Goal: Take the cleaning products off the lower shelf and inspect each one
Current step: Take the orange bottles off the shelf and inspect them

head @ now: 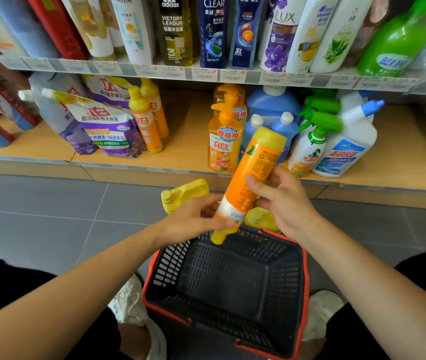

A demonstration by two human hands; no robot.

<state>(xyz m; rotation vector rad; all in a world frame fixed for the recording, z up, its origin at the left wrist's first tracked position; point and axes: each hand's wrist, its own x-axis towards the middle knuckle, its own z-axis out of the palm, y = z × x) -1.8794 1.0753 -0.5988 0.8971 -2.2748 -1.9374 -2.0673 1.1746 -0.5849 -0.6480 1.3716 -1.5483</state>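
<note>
Both bare forearms are reaching forward from the lower corners and meeting near the middle, with the wrists close together. The left hand [196, 215] is curling its fingers round the lower, narrow end of a tilted orange plastic bottle with yellow ends [254, 170]. The right hand [286, 201] is gripping the bottle's middle from the right, its thumb pressing across the label.

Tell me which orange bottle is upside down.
The orange bottle gripped by the left hand and right hand above the basket, cap pointing down; the others stand upright on the lower shelf.
</note>
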